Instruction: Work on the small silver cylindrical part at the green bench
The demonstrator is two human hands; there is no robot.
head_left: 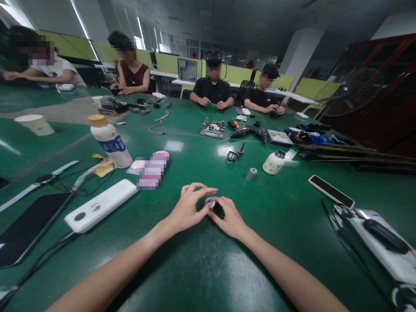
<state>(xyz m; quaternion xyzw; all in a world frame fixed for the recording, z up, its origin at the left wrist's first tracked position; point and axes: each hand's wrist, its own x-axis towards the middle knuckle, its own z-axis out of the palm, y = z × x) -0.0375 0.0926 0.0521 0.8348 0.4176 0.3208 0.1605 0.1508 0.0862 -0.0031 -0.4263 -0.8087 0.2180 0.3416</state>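
Note:
Between my hands a small silvery metal cylinder (211, 201) stands on the green table, its round top facing up with dark marks in it. My right hand (230, 219) has its thumb and forefinger closed around the cylinder's right side. From the left, my left hand (190, 207) reaches in with thumb and fingers apart. Its thumb tip is at the cylinder's near left side, while the forefinger stretches over behind the top. A similar silvery cylinder (251, 174) stands further off to the right. Beyond that lies a small metal part with a ring (231, 157) beside a dark stubby piece (241, 149).
Left are a white power bank (100, 206), a tablet (32, 225), a drink bottle (112, 145) and a paper cup (35, 125). Right are a white jar (274, 163) and a phone (331, 191). A circuit board (212, 128) and power drills (248, 131) lie ahead. Several people sit opposite.

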